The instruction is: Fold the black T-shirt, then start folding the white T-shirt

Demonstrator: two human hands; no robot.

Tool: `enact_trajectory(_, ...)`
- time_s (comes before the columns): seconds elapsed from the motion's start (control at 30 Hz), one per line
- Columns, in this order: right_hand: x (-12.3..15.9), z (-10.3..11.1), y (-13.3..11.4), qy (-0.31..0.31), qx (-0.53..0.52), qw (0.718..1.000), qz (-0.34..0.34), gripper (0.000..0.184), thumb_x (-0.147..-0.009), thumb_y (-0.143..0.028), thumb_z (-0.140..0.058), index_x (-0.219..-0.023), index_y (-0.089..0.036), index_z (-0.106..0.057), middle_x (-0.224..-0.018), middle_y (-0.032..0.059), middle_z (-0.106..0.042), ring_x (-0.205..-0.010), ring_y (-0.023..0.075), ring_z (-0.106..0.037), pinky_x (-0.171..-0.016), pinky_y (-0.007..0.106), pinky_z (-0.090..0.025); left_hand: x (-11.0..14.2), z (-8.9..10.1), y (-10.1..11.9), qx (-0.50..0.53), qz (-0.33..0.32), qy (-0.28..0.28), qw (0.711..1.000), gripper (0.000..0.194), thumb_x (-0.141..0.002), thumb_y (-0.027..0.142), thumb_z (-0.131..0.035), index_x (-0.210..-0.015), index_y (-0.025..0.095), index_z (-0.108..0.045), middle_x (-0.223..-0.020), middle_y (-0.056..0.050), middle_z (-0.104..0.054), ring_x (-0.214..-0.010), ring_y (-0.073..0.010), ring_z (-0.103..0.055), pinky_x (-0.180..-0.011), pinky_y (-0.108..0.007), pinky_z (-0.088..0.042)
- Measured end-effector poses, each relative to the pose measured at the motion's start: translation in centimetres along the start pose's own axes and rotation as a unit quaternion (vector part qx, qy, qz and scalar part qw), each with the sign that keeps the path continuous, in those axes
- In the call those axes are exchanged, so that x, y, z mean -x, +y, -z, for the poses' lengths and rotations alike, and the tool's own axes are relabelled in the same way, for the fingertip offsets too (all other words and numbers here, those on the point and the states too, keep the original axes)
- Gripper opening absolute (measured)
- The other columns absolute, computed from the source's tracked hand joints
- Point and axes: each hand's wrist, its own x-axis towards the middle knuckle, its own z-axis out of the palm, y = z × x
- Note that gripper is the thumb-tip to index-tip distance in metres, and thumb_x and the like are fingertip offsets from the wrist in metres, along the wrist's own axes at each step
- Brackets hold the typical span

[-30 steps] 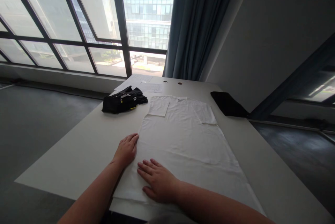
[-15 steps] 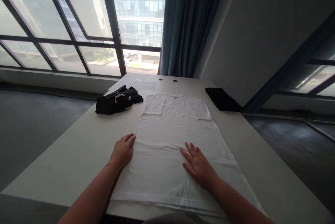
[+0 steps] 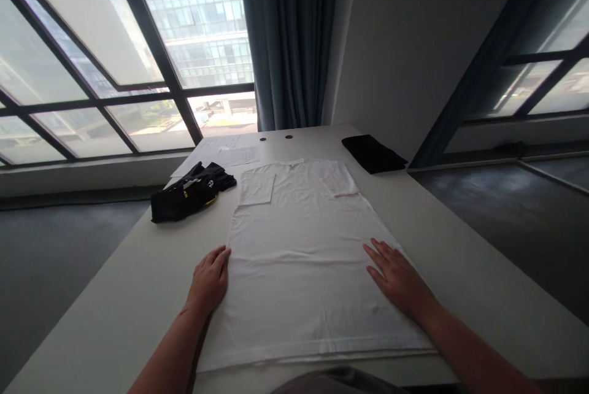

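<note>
A white T-shirt point(image 3: 299, 247) lies flat on the white table point(image 3: 138, 283), its sleeves folded in towards the collar at the far end. My left hand point(image 3: 208, 278) rests palm down on the shirt's left edge, fingers stretched out and together. Flat on the cloth near the right edge lies my right hand point(image 3: 398, 277), its fingers spread. Neither hand holds anything.
A crumpled black garment with yellow marks point(image 3: 191, 190) lies on the table to the left of the shirt. A folded black cloth point(image 3: 372, 153) sits at the far right corner. Sheets of paper point(image 3: 230, 151) lie at the far end by the window. A blue curtain point(image 3: 289, 38) hangs behind.
My right hand has slid across the shirt from its lower left to the right edge, flat on the cloth. The left hand has stayed at the left edge. The view turned a little.
</note>
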Motion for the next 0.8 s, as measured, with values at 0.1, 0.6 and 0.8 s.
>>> enact_trajectory(0.1, 0.1, -0.2, -0.3, 0.044, -0.001, 0.999, -0.012, 0.054, -0.105, -0.046, -0.041, -0.148, -0.021, -0.061, -0.161, 0.0144, -0.048, -0.145, 0.0339, -0.050, -0.119, 0.054, -0.042, 0.0, -0.1, -0.3, -0.012, -0.009, 0.001, 1.000, 0.044, -0.103, 0.028, -0.037, -0.135, 0.023, -0.066, -0.145, -0.009, -0.063, -0.134, -0.0266, -0.059, -0.112, -0.047, -0.050)
enact_trajectory(0.6, -0.2, -0.3, -1.0, 0.065, -0.030, 0.997, -0.021, 0.051, -0.107, -0.045, -0.042, -0.146, -0.021, -0.064, -0.157, 0.0146, -0.053, -0.145, 0.0334, -0.048, -0.120, 0.053, -0.039, -16.4, -5.9, 17.0, 0.043, -0.084, -0.135, 0.986, 0.058, -0.106, 0.039, -0.039, -0.156, 0.009, -0.043, -0.166, -0.020, -0.039, -0.156, -0.0275, -0.034, -0.128, -0.044, -0.030)
enact_trajectory(0.8, 0.0, 0.7, -1.7, 0.046, -0.043, 0.997, -0.035, 0.049, -0.107, -0.042, -0.044, -0.148, -0.022, -0.061, -0.159, 0.0131, -0.050, -0.148, 0.0326, -0.044, -0.122, 0.053, -0.036, -21.2, -9.2, 25.5, 0.041, -0.089, -0.171, 0.980, 0.059, -0.107, 0.043, -0.033, -0.159, 0.015, -0.040, -0.169, -0.019, -0.033, -0.158, -0.0332, -0.028, -0.127, -0.055, -0.026)
